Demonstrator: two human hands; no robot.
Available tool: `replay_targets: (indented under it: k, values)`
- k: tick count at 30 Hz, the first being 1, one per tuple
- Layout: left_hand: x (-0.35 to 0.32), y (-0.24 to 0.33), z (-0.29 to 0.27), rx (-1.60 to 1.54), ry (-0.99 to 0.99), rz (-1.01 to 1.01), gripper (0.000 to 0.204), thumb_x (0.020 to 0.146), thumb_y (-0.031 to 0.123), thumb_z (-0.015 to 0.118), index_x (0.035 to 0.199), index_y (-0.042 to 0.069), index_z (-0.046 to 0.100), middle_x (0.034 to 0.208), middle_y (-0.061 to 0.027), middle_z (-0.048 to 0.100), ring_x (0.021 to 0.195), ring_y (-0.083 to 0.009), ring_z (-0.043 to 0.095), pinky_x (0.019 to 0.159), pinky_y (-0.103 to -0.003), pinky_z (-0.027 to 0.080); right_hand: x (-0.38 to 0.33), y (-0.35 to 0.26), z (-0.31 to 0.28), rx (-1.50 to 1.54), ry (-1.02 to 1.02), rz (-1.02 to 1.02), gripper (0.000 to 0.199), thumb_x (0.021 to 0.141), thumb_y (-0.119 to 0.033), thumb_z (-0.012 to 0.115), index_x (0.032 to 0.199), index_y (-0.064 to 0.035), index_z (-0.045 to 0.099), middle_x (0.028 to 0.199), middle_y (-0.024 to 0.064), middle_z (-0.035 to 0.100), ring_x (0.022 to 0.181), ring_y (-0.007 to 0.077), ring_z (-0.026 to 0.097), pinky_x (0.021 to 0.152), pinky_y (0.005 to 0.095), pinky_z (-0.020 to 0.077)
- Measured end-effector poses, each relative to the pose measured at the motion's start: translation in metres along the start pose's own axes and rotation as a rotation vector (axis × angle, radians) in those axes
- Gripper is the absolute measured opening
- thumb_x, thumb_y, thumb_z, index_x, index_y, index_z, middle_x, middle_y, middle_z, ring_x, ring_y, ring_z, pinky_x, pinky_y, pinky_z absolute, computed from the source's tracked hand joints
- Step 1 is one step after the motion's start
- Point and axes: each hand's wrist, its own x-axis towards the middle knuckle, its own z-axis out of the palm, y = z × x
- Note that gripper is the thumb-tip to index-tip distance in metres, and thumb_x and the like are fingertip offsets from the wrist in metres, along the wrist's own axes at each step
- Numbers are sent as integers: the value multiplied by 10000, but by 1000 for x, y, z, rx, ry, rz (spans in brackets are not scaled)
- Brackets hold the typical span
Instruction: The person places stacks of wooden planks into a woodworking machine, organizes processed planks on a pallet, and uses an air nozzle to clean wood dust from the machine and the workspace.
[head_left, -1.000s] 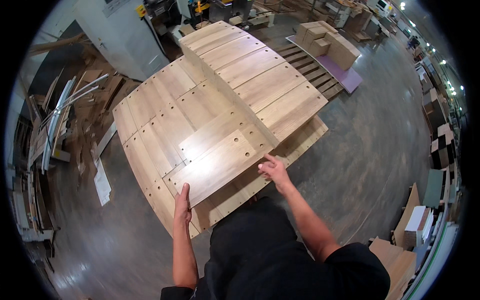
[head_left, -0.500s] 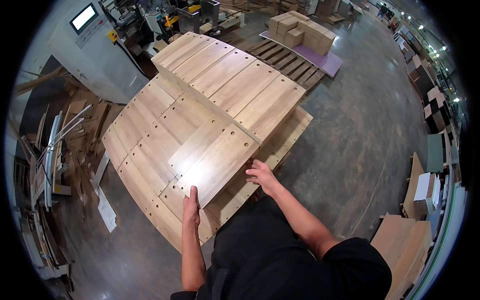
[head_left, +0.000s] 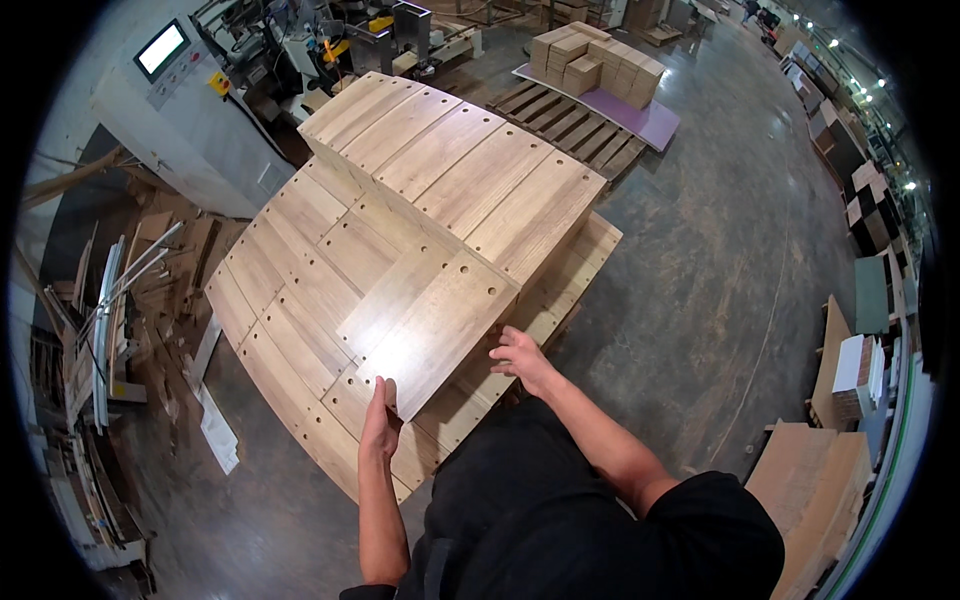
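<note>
At the near corner of the panel stack [head_left: 330, 290], the left hand [head_left: 379, 425] and right hand [head_left: 520, 355] grip the top wooden panel [head_left: 435, 330] by its near edges, fingers curled. A pallet [head_left: 570, 115] with boxes [head_left: 590, 65] lies beyond.

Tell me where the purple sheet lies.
In the head view, the purple sheet lies on the floor at upper right, under stacked cardboard boxes, beside a bare wooden pallet.

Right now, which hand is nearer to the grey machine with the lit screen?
Left. The left hand grips the near corner of the top wood panel, on the side toward the grey machine. The right hand rests at the panel's right edge, farther away.
</note>
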Motion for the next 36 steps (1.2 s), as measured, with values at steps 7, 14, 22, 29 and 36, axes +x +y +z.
replay_targets:
  k: [7,14,22,29,36]
  values:
    - [7,15,-13,151,113,112,801,924,517,478,1435,-31,193,1483,-147,267,1364,-254,264,1094,-377,247,-22,6,27,52,-206,188,823,783,-111,660,1429,45,174,1420,217,271,1260,295,379,918,427,459]
    - [85,86,46,1029,-104,652,496,850,302,621,1184,-59,555,1126,-222,621,1068,-310,594,933,-351,444,-25,9,68,125,-155,322,446,791,-107,648,1166,-5,427,1081,64,488,1007,148,486,997,532,372]
    - [119,98,117,1293,-361,203,532,882,447,569,990,-72,599,841,-126,633,798,-185,587,726,-319,469,-12,0,90,118,-114,308,422,761,-259,647,1122,-63,547,1250,87,421,1285,255,300,1071,564,218]
    - [111,107,134,1290,-375,59,519,886,512,545,870,-3,603,771,-24,566,715,-122,500,676,-289,429,1,3,90,187,0,316,316,709,-248,659,961,-90,557,1025,50,445,1076,213,406,1078,554,190]
    - [114,108,134,1316,-396,35,544,876,537,547,884,-4,611,788,-34,575,738,-132,509,701,-296,435,1,-2,90,209,4,320,192,679,-212,655,787,-129,519,809,4,444,878,167,452,1065,525,199]
